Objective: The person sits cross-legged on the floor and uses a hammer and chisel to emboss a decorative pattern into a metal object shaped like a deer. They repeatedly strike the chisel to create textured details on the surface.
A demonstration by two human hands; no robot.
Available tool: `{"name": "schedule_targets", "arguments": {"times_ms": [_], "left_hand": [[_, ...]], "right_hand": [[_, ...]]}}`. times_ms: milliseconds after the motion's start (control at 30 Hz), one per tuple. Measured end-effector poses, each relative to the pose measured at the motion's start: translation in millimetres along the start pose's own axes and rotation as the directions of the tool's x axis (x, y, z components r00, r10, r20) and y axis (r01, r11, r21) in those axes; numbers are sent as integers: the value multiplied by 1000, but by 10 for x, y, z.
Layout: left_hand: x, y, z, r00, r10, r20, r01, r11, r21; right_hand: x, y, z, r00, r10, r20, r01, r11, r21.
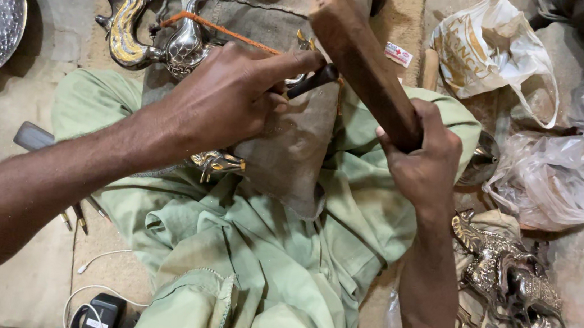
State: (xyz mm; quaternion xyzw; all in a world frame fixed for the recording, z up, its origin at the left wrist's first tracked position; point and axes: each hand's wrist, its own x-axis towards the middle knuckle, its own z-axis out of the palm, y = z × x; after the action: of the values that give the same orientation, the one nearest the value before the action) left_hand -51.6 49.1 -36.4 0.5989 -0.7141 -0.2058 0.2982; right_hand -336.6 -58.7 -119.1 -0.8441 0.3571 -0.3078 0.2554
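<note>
— Where's the punch?
— The dark punch (313,81) is pinched in the left hand (230,100) over the brown cloth (293,150) on the lap; stiff, probably slippery steel.
— And the right hand (422,160)?
— Fist wrapped round the heavy wooden mallet (364,59).

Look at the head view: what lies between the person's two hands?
Between the left hand and the right hand lies brown cloth over green fabric; a dark tool tip pokes out above it.
</note>
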Motion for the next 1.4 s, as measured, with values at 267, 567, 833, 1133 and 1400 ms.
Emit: {"name": "schedule_targets", "arguments": {"times_ms": [267,567,833,1133,1400], "left_hand": [[-28,-16,4,998,59,-36,-60,998,-16],[-15,-25,-6,999,42,-26,-43,998,-41],[1,-36,-8,1000,20,-12,-20,1000,-7],[5,-54,-32,998,55,-16,-56,997,-61],[34,-35,-51,999,48,0,-48,997,-52]], "right_hand": [[177,-37,17,997,-34,71,21,984,178],[118,25,8,992,104,72,-118,966,229],[113,37,17,981,155,113,-175,966,190],[142,-56,2,998,-47,42,45,997,61],[151,-150,14,983,173,56,-181,899,398]]}}
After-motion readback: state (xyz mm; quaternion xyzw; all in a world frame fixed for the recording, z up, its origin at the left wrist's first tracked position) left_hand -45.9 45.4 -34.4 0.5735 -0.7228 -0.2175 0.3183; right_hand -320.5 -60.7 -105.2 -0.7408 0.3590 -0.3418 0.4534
